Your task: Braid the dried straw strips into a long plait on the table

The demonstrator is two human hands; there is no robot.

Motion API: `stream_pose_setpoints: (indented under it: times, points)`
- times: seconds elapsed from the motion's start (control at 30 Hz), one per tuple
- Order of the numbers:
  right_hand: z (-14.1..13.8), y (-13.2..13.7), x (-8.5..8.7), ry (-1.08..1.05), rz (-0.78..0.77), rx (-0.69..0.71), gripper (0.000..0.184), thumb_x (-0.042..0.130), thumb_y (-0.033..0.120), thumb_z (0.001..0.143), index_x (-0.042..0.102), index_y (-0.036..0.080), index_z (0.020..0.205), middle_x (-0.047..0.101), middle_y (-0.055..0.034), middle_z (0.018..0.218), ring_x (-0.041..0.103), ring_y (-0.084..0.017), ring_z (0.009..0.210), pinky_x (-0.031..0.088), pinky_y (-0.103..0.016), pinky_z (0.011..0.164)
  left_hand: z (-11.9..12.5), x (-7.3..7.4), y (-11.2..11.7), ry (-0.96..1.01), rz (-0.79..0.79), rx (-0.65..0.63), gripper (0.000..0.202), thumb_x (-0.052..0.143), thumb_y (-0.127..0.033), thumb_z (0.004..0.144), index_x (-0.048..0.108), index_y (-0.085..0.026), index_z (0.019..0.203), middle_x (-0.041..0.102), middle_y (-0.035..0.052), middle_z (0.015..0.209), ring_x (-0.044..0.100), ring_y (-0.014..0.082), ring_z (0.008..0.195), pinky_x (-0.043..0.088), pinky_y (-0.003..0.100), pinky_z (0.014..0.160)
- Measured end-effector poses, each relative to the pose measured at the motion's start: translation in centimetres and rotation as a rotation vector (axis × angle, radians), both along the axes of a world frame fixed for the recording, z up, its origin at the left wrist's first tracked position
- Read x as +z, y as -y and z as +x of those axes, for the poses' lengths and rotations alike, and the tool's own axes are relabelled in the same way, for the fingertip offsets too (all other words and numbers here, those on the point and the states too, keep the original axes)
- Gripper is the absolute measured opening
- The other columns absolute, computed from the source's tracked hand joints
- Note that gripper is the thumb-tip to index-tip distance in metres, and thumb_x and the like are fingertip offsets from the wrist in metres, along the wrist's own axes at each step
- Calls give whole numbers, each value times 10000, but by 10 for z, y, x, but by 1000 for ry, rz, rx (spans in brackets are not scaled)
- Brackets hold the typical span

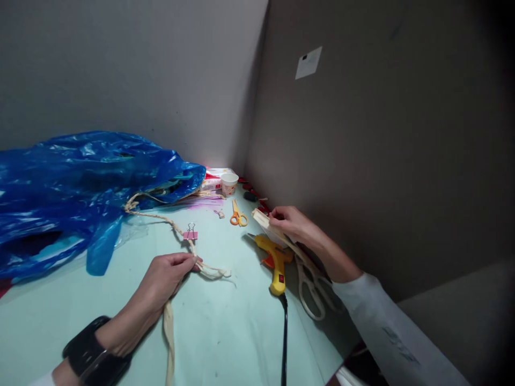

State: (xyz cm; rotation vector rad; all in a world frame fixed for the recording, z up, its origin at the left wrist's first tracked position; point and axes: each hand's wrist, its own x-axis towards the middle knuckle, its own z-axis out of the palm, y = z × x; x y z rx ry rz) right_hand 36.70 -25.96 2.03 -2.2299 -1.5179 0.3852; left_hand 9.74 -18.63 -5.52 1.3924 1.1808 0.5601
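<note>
My left hand (pixel 177 268) is closed in a pinch on a pale braided cord (pixel 163 219), just below a pink binder clip (pixel 190 235) fixed to it. Loose flat strands (pixel 215 273) fan out to the right of my fingertips, and another pale strip (pixel 169 338) runs toward me from under the hand. My right hand (pixel 293 222) is closed, its fingertips at the edge of a narrow pale object (pixel 261 217); what exactly they grip is hidden. Beside it lie a yellow glue gun (pixel 278 268) and large white-handled scissors (pixel 311 295).
A big blue plastic bag (pixel 88 182) covers the left back of the pale green table (pixel 233 343). Small orange scissors (pixel 238 213) and a paper cup (pixel 229 185) are farther back. The glue gun's black cord (pixel 285 343) runs to the front. A wall (pixel 362 134) rises at the right.
</note>
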Motion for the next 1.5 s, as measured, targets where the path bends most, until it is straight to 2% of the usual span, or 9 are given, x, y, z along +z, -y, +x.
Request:
stream_pose_setpoints:
  times: [0.13,0.2,0.3,0.4,0.5,0.67,1.07,1.33,1.5]
  points:
    - [-39,11,7,-274,36,167,67,468,198,711,523,164,729,473,27,605,377,-92,527,289,-204,477,0,3,1,42,12,-37,321,641,-449,673,618,-133,623,313,-96,399,191,44,382,70,205,423]
    - [-61,15,4,-407,19,252,146,492,184,692,535,164,830,492,35,611,382,-90,519,286,-203,475,0,5,1,67,-3,-66,306,627,-429,685,552,-153,575,313,-98,404,196,39,371,76,201,408]
    - [-85,14,-4,-363,-22,359,217,506,198,732,579,159,932,534,29,631,424,-97,545,297,-206,501,-1,7,0,100,-31,-84,287,615,-398,695,477,-180,570,335,-97,438,196,33,360,85,201,385]
    - [-99,8,-15,-280,-6,419,170,505,292,806,609,161,777,532,20,614,430,-96,556,281,-208,501,-3,6,-2,136,-48,-99,237,599,-344,701,459,-186,592,364,-94,477,203,25,352,99,201,373]
    - [-107,1,-27,-323,2,403,253,499,371,841,571,168,708,513,31,552,416,-88,509,265,-205,475,-4,5,-3,152,-56,-117,207,578,-318,720,471,-183,604,360,-96,473,198,22,340,89,207,371]
    - [-117,-7,-42,-426,-32,360,153,481,294,838,559,167,807,562,27,547,478,-90,466,306,-198,473,-6,6,-4,141,-55,-152,223,563,-314,752,493,-177,591,337,-98,436,179,26,334,68,217,376]
    - [-116,-14,-49,-293,36,292,204,495,288,817,476,177,647,452,49,546,383,-91,528,238,-233,501,-9,6,-9,125,-36,-227,229,570,-316,815,544,-145,664,488,-45,587,248,15,382,104,213,389]
    - [-123,-16,-60,-294,75,272,194,488,270,825,464,179,655,476,40,560,394,-93,527,239,-232,500,-8,10,-8,142,-75,-216,201,595,-272,808,562,-132,668,385,-87,478,233,24,382,104,212,398]
    - [-126,-16,-63,-248,82,216,186,488,253,820,443,184,653,475,38,562,388,-96,529,239,-233,505,-7,9,-7,135,-74,-216,215,637,-305,775,567,-125,679,515,-48,582,251,11,382,110,211,393]
